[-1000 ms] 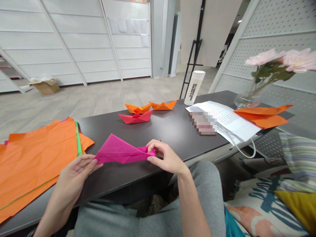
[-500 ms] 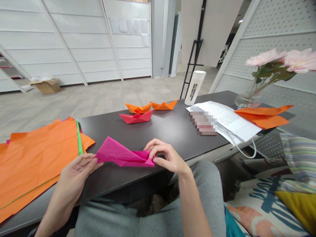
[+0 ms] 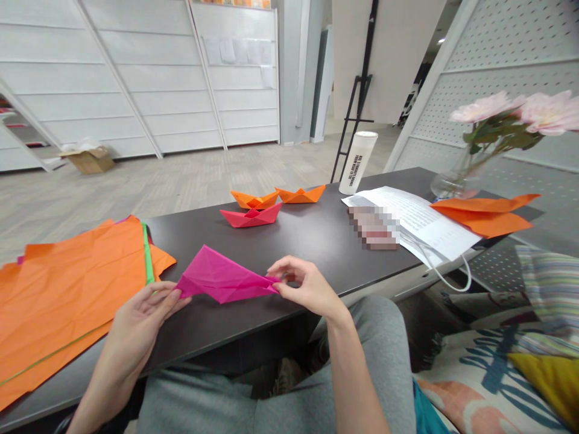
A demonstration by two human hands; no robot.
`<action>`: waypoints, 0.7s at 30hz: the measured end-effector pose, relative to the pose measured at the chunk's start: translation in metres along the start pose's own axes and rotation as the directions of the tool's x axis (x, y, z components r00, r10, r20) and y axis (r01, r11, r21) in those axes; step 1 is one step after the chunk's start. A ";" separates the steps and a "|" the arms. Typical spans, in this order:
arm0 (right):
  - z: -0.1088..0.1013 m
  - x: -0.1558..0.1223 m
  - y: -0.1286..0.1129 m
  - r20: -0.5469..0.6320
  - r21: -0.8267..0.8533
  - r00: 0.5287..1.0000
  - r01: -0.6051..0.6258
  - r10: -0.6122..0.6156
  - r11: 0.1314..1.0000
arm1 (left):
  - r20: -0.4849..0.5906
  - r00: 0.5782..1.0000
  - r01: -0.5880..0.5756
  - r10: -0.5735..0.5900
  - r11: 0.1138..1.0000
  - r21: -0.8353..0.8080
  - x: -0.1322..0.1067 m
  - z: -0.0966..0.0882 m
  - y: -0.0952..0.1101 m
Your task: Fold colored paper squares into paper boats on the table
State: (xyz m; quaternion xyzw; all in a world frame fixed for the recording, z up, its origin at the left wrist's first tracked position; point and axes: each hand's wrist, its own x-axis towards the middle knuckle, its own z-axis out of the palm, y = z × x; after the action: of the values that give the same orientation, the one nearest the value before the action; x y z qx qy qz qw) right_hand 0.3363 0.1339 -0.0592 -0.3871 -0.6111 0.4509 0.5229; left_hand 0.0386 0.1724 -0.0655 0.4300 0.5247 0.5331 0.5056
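A folded piece of magenta paper stretches between my two hands, just above the table's front edge. My left hand pinches its left corner between thumb and fingers. At the other end, my right hand pinches the narrow right tip. The paper rises to a peak on the left and comes to a point at the bottom. Beyond it on the table stand a pinkish-red paper boat and two orange ones, the left orange boat just behind the red one and the right orange boat beside it.
Orange paper sheets with a green edge lie stacked at left on the dark table. Toward the right are a white cup, printed paper, a blurred-out flat object, a white cable, folded orange paper and a flower vase.
The right end of the magenta paper, spread open before, is now pressed together into a narrow tip in my right hand. My left hand keeps its hold on the left corner.
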 end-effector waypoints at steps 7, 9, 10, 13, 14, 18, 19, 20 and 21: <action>0.000 0.001 0.001 -0.048 0.015 0.996 -0.072 0.073 0.997 | 0.002 1.000 -0.009 0.009 1.000 0.000 -0.001 0.001 0.001; 0.001 0.001 0.000 -0.025 -0.020 0.998 -0.065 0.064 0.998 | 0.004 1.000 -0.005 0.005 1.000 0.002 -0.001 0.001 0.002; 0.001 0.000 -0.001 -0.013 -0.023 0.999 -0.051 0.050 0.998 | 0.003 1.000 -0.004 0.004 1.000 0.003 -0.001 0.001 0.002; 0.001 0.000 -0.003 0.010 -0.009 1.000 -0.010 0.010 1.000 | 0.000 1.000 -0.002 0.002 1.000 0.006 -0.002 0.002 0.003; 0.001 0.000 -0.004 0.017 -0.001 1.000 0.000 0.000 1.000 | -0.001 1.000 -0.003 0.003 1.000 0.005 -0.002 0.002 0.003; -0.003 0.000 -0.011 0.085 0.014 0.994 0.063 -0.064 0.998 | -0.003 1.000 -0.001 0.001 1.000 0.004 -0.001 0.003 0.003; -0.004 -0.001 -0.012 0.094 0.005 0.993 0.070 -0.070 0.998 | -0.006 1.000 -0.001 0.001 1.000 0.007 -0.001 0.003 0.002; -0.004 -0.001 -0.012 0.091 -0.002 0.994 0.064 -0.063 0.998 | -0.006 1.000 -0.001 0.001 1.000 0.011 -0.001 0.003 0.002; -0.004 -0.001 -0.012 0.081 0.001 0.996 0.042 -0.042 0.999 | -0.006 1.000 0.000 0.000 1.000 0.015 -0.001 0.003 0.002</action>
State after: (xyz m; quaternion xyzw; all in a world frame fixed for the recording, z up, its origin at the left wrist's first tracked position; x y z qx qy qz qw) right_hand 0.3404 0.1304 -0.0482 -0.3556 -0.6400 0.4548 0.5070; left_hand 0.0412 0.1719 -0.0631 0.4322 0.5302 0.5305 0.5007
